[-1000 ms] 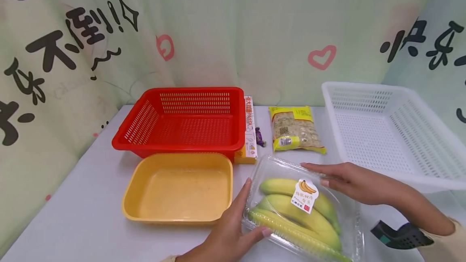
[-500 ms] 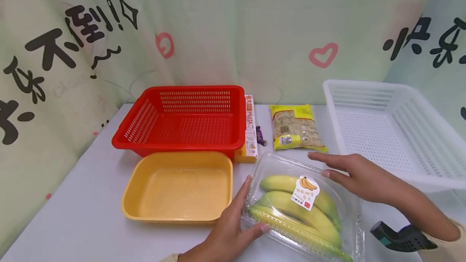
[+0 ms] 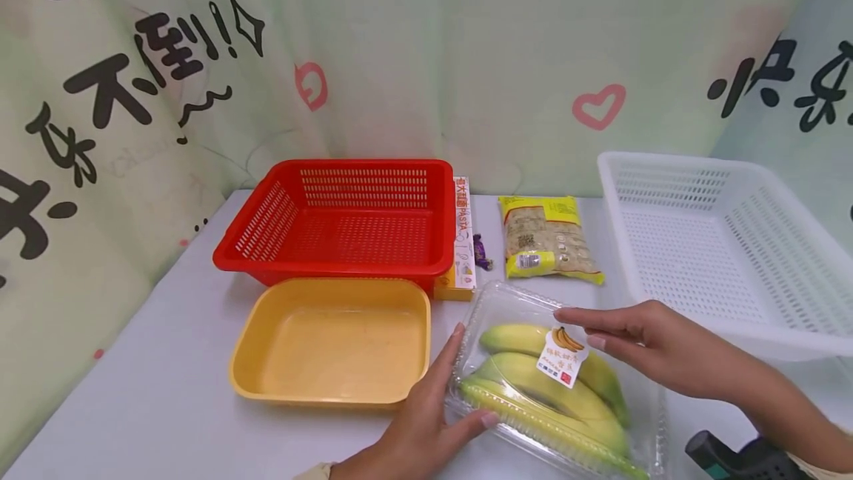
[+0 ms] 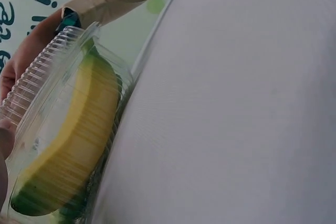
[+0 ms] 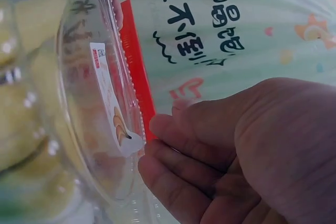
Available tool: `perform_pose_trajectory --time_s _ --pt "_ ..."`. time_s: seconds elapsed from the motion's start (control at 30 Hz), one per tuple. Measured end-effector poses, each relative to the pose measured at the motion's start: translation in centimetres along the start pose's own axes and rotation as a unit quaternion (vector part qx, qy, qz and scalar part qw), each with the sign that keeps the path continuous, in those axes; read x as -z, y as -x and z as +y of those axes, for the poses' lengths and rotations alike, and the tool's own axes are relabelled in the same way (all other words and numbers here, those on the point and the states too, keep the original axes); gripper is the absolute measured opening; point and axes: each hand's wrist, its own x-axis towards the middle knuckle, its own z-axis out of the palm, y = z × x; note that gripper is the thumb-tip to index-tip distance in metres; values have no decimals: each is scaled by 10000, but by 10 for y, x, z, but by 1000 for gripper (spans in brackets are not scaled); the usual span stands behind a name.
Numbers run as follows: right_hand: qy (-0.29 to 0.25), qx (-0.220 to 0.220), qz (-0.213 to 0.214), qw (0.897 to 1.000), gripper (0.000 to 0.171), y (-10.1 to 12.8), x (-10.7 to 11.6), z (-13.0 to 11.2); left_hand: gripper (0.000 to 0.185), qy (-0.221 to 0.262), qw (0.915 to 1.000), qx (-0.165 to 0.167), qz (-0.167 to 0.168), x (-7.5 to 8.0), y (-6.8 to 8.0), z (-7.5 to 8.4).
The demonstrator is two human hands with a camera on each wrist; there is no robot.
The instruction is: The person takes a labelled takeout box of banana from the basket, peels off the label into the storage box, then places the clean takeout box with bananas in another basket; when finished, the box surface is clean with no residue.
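Note:
A clear plastic clamshell box (image 3: 633, 398) holding yellow-green bananas (image 3: 533, 384) lies on the white table near the front, right of centre. A banana label (image 3: 562, 356) is stuck on its lid. My left hand (image 3: 433, 398) lies flat against the box's left side, fingers straight and thumb on the near corner. My right hand (image 3: 626, 335) rests with straight fingers on the lid beside the label. The left wrist view shows the ribbed box (image 4: 68, 135) side-on. In the right wrist view my right hand (image 5: 226, 156) is touching the lid (image 5: 79, 103).
A yellow tray (image 3: 320, 391) sits left of the box, and behind it a red basket (image 3: 333, 267). A pasta box (image 3: 462, 243), a purple sweet (image 3: 481, 252) and a yellow packet (image 3: 546, 243) lie behind. A white basket (image 3: 766, 332) stands at right. A black device (image 3: 726, 458) lies bottom right.
My right hand's fingers have come back from the lid's far edge and now lie by the label. The left hand and the box have barely moved.

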Motion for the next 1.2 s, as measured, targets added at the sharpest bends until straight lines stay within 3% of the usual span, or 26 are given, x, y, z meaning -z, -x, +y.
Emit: perform_pose_trajectory --time_s 0.1,0.4,0.6,0.97,1.2 --pt "-37 16 -76 10000 40 0 -2 1 99 36 10000 30 -19 -1 -1 0" --pt "693 -218 292 9969 40 2 -7 -5 100 30 9999 96 -75 -3 -4 1" --pt "1091 -43 810 9907 37 -3 -12 -8 100 -40 9999 93 -13 -3 -3 0" --pt "912 -689 1067 9877 24 -11 -18 -9 100 -18 10000 -66 -3 0 -1 0" --pt "1065 -752 1113 9852 19 -15 -21 -8 99 -96 9996 -257 64 0 1 0"
